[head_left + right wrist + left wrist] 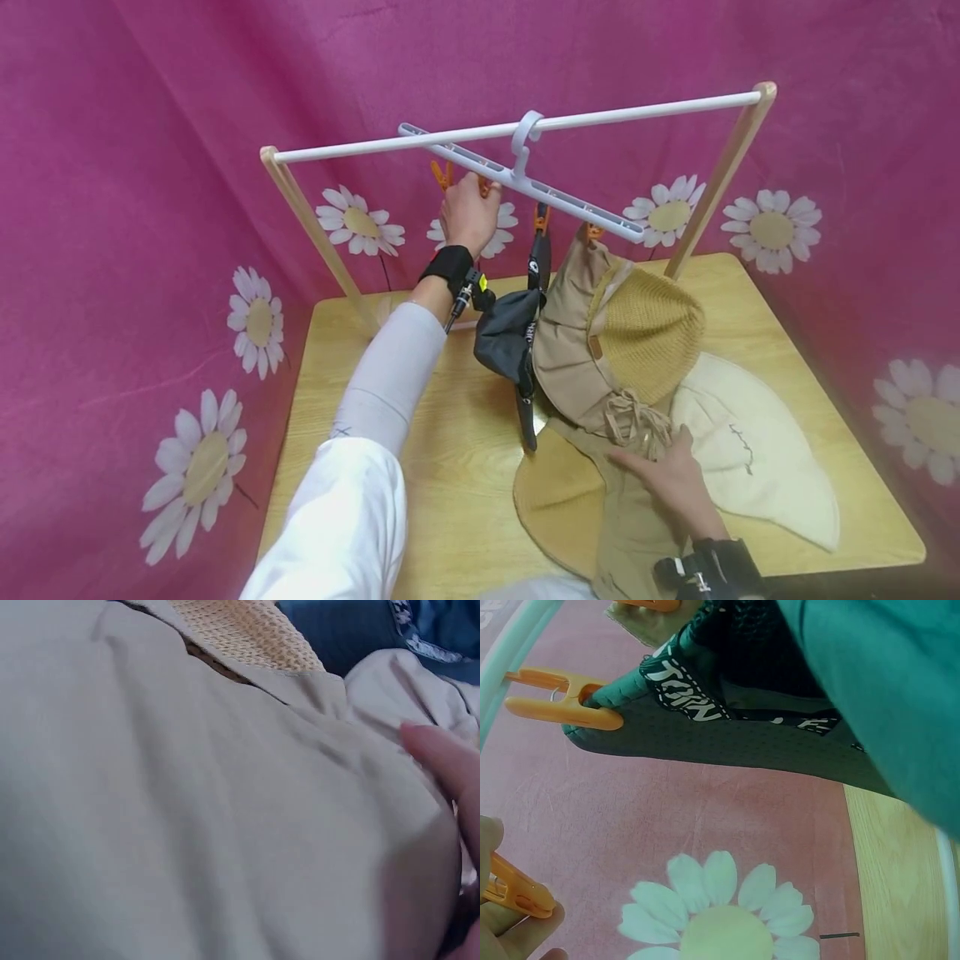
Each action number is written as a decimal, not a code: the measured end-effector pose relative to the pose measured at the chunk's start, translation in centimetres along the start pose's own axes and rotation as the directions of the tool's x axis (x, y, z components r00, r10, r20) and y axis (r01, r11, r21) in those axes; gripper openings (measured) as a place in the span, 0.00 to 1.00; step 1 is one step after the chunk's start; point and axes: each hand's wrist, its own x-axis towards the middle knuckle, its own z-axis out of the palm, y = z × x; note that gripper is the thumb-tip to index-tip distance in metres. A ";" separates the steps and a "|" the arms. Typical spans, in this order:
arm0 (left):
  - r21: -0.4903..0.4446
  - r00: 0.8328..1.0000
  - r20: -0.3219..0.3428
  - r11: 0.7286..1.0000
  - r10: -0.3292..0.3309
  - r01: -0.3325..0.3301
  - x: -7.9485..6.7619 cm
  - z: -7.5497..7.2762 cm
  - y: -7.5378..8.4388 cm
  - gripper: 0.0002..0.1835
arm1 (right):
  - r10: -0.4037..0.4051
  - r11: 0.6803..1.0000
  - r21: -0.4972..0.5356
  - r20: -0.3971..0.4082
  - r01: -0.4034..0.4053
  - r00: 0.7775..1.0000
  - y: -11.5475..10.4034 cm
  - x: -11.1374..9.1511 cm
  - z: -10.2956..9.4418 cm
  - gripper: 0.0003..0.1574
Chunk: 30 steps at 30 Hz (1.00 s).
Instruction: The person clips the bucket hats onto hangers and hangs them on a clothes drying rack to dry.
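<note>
High at the grey hanger, my left hand pinches an orange clip between thumb and fingers. Another orange clip hangs just left of it. To the right, a black hat with white lettering hangs from a clip. Beside it a khaki sun hat with a woven straw-coloured crown hangs from the hanger's right end. Lower down, my right hand holds the edge of a second khaki hat, thumb over the fabric; its other fingers are partly hidden.
The hanger hooks over a white rod on wooden posts. A cream hat lies at the right of the wooden table. Pink curtain with daisies surrounds the table's back and sides.
</note>
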 end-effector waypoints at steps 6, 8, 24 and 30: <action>-0.012 1.000 -0.017 1.000 -0.018 0.017 0.1 -0.1 0.1 0.18 | -0.012 0.998 0.053 -0.074 0.016 0.997 0.7 -1.7 -2.6 0.92; -0.012 1.000 -0.019 1.000 -0.021 0.021 0.0 -0.2 0.2 0.18 | -0.033 0.997 0.060 -0.104 0.040 0.994 0.9 -2.0 -3.4 0.89; -0.044 1.000 -0.022 0.999 -0.014 0.013 0.0 -0.1 -0.8 0.18 | -0.349 0.934 -0.243 -0.460 0.262 0.816 0.3 -3.8 -7.7 0.30; -0.056 1.000 -0.029 0.998 0.005 -0.007 0.1 -0.4 -0.8 0.18 | -0.417 0.908 -0.277 -0.520 0.315 0.746 -0.9 -4.3 -8.2 0.27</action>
